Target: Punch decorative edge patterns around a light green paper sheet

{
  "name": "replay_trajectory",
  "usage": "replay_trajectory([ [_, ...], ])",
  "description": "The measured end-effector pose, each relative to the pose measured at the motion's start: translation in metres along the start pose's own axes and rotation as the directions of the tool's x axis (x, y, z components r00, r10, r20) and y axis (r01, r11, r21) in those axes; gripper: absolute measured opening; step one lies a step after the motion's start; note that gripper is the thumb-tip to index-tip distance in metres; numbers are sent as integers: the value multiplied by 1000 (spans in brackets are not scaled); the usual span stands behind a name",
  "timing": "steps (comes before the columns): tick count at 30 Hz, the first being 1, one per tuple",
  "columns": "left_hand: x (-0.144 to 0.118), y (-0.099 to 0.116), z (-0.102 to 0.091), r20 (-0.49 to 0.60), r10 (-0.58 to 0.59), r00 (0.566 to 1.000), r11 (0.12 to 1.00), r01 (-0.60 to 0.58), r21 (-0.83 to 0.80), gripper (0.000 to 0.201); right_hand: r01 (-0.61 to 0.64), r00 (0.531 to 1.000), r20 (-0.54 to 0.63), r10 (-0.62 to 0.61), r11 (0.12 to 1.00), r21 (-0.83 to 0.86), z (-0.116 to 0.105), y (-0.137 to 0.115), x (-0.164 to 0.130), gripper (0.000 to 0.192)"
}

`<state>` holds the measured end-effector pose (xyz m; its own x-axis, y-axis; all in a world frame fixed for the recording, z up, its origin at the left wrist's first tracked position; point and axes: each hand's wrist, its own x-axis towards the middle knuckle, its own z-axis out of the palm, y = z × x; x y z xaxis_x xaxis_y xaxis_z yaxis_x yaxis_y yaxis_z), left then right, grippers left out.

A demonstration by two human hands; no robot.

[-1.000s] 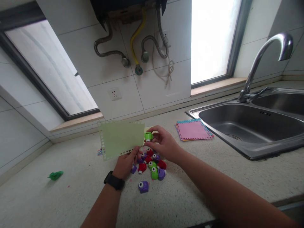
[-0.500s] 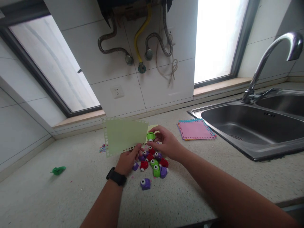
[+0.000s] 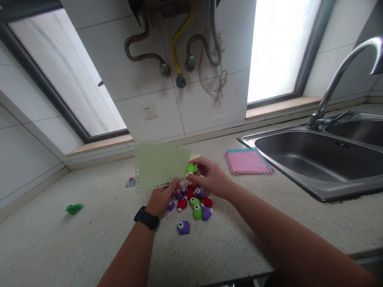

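A pale green sheet of paper with small shapes punched along its edges is tilted up over the counter. My left hand pinches its lower edge near the right corner. In my right hand is a green craft punch, gripped between thumb and fingers at the sheet's right edge. Whether the paper sits inside the punch's slot I cannot tell. Below the hands lie several red, purple and green craft punches, some with a star on the white button. One purple punch lies apart, nearer to me.
A stack of punched coloured papers, pink on top, lies right of my hands, beside the steel sink. Left are colourful paper bits and a crumpled green piece. Another pale yellow-green sheet lies behind my right hand.
The view has shifted slightly. The green sheet is turned a little, and the green punch stays in my right hand at its right edge. My left hand keeps its pinch.
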<state>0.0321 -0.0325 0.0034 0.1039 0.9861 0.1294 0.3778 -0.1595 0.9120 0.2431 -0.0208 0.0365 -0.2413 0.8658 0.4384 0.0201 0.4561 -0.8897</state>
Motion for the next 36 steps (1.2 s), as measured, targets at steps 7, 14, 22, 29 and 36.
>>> replay_trajectory([
  [7,-5,2,-3,12,-64,998,994,63,91,55,-52,988,144,58,998,-44,-5,1,2,21],
  [14,-4,3,-2,92,1,996,999,4,-50,50,-195,948,263,182,980,25,-2,-3,-1,27],
  [22,-4,6,-1,132,48,990,998,-41,-54,50,-363,913,278,298,904,225,7,12,-3,37],
  [29,-2,2,1,173,100,980,993,-86,-85,52,-414,892,339,298,840,351,12,18,-5,33],
  [36,-2,-3,2,186,93,978,989,-69,-133,52,-421,892,332,308,834,356,17,16,-6,39],
])
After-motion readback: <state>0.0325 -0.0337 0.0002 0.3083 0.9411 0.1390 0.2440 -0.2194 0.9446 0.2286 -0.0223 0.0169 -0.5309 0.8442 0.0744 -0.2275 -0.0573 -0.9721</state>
